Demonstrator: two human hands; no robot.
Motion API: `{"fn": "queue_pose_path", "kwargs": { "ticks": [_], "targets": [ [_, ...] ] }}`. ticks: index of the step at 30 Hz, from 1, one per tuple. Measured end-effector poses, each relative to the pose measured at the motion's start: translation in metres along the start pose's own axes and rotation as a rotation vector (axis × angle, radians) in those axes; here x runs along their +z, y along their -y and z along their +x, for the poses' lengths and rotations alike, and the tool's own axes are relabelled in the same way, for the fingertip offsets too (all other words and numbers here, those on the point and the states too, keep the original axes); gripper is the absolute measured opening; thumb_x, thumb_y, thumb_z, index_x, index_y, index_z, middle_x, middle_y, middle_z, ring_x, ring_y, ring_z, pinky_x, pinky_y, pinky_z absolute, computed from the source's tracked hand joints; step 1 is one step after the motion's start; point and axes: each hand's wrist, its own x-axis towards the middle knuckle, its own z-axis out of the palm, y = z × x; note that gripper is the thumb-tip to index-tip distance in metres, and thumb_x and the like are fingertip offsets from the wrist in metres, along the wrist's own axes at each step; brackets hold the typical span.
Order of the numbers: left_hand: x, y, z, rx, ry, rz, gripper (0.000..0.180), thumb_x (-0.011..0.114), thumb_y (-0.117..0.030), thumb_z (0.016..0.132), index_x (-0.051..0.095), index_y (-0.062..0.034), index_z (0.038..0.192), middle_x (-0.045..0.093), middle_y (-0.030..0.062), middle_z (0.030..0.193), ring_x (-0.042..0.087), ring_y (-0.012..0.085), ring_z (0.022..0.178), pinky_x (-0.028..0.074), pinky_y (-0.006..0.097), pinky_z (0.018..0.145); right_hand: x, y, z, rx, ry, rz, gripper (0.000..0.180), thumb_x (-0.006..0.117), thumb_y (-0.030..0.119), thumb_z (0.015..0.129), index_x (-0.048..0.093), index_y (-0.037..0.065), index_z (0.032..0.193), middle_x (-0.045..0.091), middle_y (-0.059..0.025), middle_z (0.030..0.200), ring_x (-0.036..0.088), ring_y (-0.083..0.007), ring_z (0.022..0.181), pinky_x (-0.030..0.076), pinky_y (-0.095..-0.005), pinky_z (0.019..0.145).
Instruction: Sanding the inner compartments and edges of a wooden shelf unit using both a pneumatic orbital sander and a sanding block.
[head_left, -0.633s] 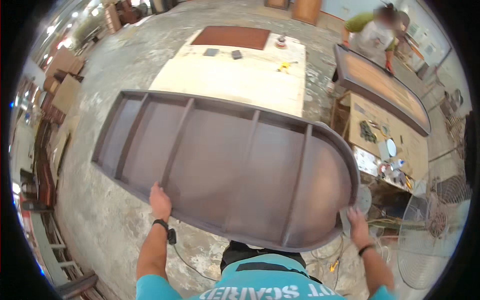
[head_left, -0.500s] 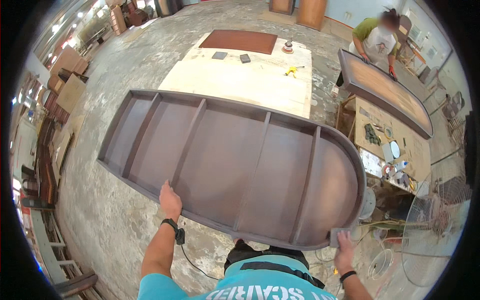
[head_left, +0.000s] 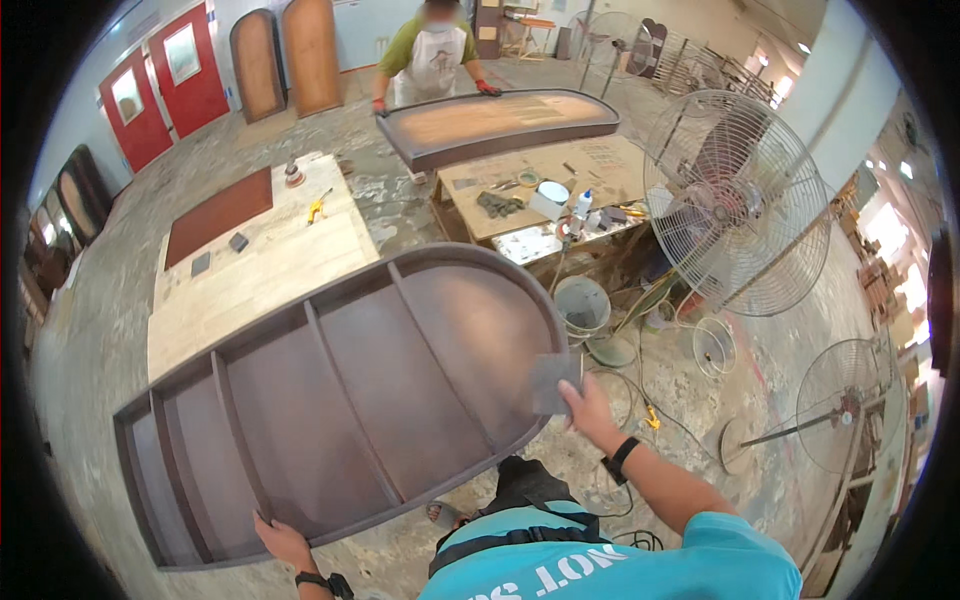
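Note:
A dark brown wooden shelf unit (head_left: 280, 410) with a rounded end and several crosswise dividers lies open side up in front of me. My left hand (head_left: 283, 541) is closed over its near side rim, close to a divider, holding that edge. Over at the rounded end on the right, my right hand (head_left: 592, 408) grips a flat grey sanding pad (head_left: 551, 384) at the curved rim. Whether the pad touches the wood I cannot tell. Lighter brown patches show on the panel beside the pad.
Beyond the shelf, a pale board (head_left: 300, 245) carries a reddish-brown panel (head_left: 222, 215), grey blocks and a yellow tool. A co-worker (head_left: 430, 60) in red gloves holds another rounded unit (head_left: 500, 125) over a cluttered workbench (head_left: 460, 190). A bucket (head_left: 582, 305), cables and fans (head_left: 735, 200) stand right.
My view has swung to the right. My right hand has moved with the sanding pad from the near corner farther round the curved end. My left hand stays on the near rim.

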Motion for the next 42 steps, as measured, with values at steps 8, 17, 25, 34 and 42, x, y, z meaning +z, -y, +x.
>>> {"fn": "queue_pose_path", "kwargs": {
  "ticks": [8, 17, 25, 34, 42],
  "targets": [
    [-0.027, -0.022, -0.027, 0.141, -0.031, 0.089, 0.073, 0.071, -0.035, 0.110, 0.050, 0.0087, 0.165, 0.051, 0.0354, 0.166, 0.051, 0.0530, 0.154, 0.044, 0.058, 0.126, -0.071, -0.045, 0.191, 0.158, -0.078, 0.302, 0.030, 0.079, 0.019, 0.108, 0.068, -0.007, 0.119, 0.070, -0.0076, 0.086, 0.064, -0.0154, 0.064, 0.053, -0.0343, 0.056],
    [-0.020, -0.331, -0.166, -0.006, 0.280, 0.068, 0.077, 0.056, -0.053, 0.119, 0.059, 0.0159, 0.153, 0.059, 0.0455, 0.156, 0.057, 0.0567, 0.147, 0.046, 0.059, 0.125, -0.046, -0.091, 0.495, 0.163, -0.189, 0.509, 0.033, 0.070, 0.017, 0.113, 0.063, -0.007, 0.134, 0.074, -0.0138, 0.100, 0.071, -0.0202, 0.067, 0.055, -0.0360, 0.055],
    [0.023, -0.378, -0.193, -0.163, 0.233, 0.204, 0.105, 0.058, -0.073, 0.111, 0.046, 0.0180, 0.161, 0.057, 0.0445, 0.155, 0.057, 0.0609, 0.143, 0.047, 0.061, 0.122, -0.134, -0.078, 0.636, -0.177, -0.754, 0.053, 0.034, 0.069, 0.022, 0.108, 0.066, -0.005, 0.128, 0.077, -0.0205, 0.107, 0.076, -0.0346, 0.094, 0.060, -0.0477, 0.085],
    [0.035, -0.363, -0.175, -0.262, 0.381, 0.293, 0.113, 0.066, -0.080, 0.104, 0.049, 0.0192, 0.156, 0.058, 0.0430, 0.155, 0.056, 0.0570, 0.145, 0.047, 0.061, 0.122, -0.227, -0.084, 0.753, 0.187, -0.583, 0.333, 0.049, 0.074, 0.030, 0.104, 0.064, -0.009, 0.132, 0.077, -0.0321, 0.123, 0.075, -0.0489, 0.119, 0.059, -0.0582, 0.103],
    [0.025, -0.365, -0.163, -0.328, 0.539, 0.153, 0.101, 0.071, -0.074, 0.103, 0.060, 0.0191, 0.140, 0.066, 0.0428, 0.142, 0.065, 0.0587, 0.127, 0.053, 0.063, 0.110, -0.135, -0.071, 0.692, 0.104, -0.079, -0.602, 0.081, 0.079, 0.065, 0.097, 0.063, -0.004, 0.134, 0.081, -0.0294, 0.118, 0.079, -0.0481, 0.112, 0.061, -0.0577, 0.097]
  ]
}}
